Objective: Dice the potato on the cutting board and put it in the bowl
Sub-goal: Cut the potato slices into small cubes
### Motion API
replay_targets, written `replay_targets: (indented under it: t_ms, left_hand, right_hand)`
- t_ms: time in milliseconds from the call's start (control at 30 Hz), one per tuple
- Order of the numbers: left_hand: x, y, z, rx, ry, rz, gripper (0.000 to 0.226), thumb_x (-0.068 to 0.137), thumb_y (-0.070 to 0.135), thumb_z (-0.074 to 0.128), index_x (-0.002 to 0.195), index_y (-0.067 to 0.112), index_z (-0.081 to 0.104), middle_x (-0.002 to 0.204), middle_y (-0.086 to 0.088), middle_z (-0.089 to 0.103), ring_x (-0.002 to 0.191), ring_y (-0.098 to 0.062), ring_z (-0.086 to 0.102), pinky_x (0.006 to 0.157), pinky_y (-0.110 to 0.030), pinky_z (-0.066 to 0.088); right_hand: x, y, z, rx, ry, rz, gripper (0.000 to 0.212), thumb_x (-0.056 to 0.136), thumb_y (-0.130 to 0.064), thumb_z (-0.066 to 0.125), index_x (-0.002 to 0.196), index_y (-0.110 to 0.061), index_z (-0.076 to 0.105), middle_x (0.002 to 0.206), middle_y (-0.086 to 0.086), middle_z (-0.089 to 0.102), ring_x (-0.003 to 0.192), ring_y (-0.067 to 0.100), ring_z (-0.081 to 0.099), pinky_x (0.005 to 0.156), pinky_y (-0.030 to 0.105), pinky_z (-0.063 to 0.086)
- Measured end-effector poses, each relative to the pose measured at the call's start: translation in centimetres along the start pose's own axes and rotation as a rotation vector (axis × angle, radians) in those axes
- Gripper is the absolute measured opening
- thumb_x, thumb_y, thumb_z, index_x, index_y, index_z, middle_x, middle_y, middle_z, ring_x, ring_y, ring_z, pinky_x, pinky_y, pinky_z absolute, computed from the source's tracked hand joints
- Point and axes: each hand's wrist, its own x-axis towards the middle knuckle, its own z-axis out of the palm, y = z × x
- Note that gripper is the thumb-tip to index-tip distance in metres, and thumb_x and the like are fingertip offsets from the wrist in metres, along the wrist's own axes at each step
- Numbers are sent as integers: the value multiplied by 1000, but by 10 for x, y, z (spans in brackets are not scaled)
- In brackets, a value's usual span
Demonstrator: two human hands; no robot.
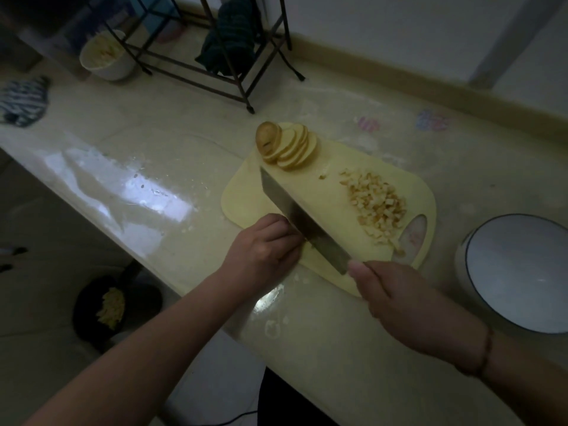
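A yellow cutting board (316, 192) lies on the counter. At its far end a fanned row of potato slices (284, 146) leans together. A heap of diced potato (376, 206) sits on the board's right side. My right hand (396, 298) grips the handle of a cleaver (298, 216), whose blade stands edge-down across the board. My left hand (266, 244) is curled on the board's near left edge, its fingers against the blade's left face; what it holds down is hidden. A white bowl with a dark rim (519, 272) stands empty to the right.
A dark metal rack (215, 56) with a green cloth stands at the back of the counter. Beside it is a white bowl (106, 55) with food. A striped cloth (24, 99) lies far left. On the floor a black pan (115, 305) holds potato pieces.
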Motion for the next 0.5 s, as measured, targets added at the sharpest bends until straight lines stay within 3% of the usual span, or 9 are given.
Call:
replay_targets:
  t_ms: [67, 167, 367, 500]
  left_hand:
    - [-1, -2, 0, -11, -27, 6, 6, 86, 2, 74, 90, -1, 76, 86, -12, 68, 84, -31, 66, 69, -38, 55]
    - [-3, -4, 3, -23, -35, -8, 9, 89, 4, 71, 92, -3, 76, 86, -14, 67, 86, -33, 66, 69, -40, 55]
    - [-2, -3, -3, -41, -47, 25, 16, 95, 8, 64, 96, -3, 75, 94, -16, 68, 90, -34, 66, 77, -41, 55]
    - [-3, -4, -25, 11, -7, 257, 17, 92, 10, 64, 89, -3, 75, 91, -17, 69, 82, -34, 65, 76, -40, 54]
  right_hand:
    - [0, 6, -7, 104, -36, 38, 53, 90, -58, 23, 64, -16, 42, 47, -7, 40, 40, 5, 39, 44, 14, 30]
    - [-1, 7, -11, 168, -78, 66, 53, 93, -55, 26, 66, -12, 43, 46, -6, 37, 36, 5, 37, 38, 13, 31]
    - [-8, 0, -7, -32, -1, -30, 58, 87, -63, 24, 62, -14, 43, 54, -1, 47, 51, 8, 45, 53, 24, 33]
    - [-15, 0, -2, -125, 67, -56, 55, 84, -69, 20, 66, -24, 46, 57, -3, 48, 54, 9, 47, 54, 27, 35]
